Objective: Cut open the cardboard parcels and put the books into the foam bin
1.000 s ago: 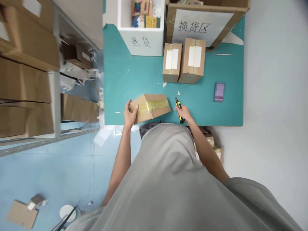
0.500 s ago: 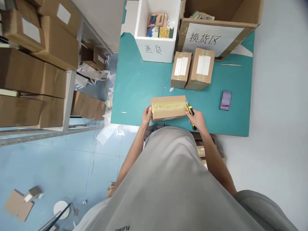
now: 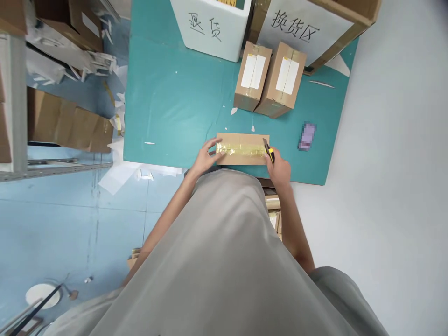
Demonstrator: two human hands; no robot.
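Observation:
A brown cardboard box (image 3: 241, 161) with yellowish tape along its top lies at the front edge of the green table (image 3: 168, 102). At the box's left end, my left hand (image 3: 206, 157) grips it, with fingers on the top and the side. My right hand (image 3: 279, 169) is closed around a yellow and black box cutter (image 3: 270, 153). The cutter's tip is at the right end of the tape.
Two taped boxes (image 3: 252, 74) (image 3: 283, 79) with white labels stand behind. Further back are a white bin (image 3: 213, 32) and a large labelled carton (image 3: 297, 28). A blurred purple object (image 3: 307, 136) lies at the right. Shelving (image 3: 16, 107) stands at the left.
The view has shifted and turned. The box now lies flatter, its side no longer showing. My left hand has moved its fingers onto the box's top, and the cutter is nearer the tape's end.

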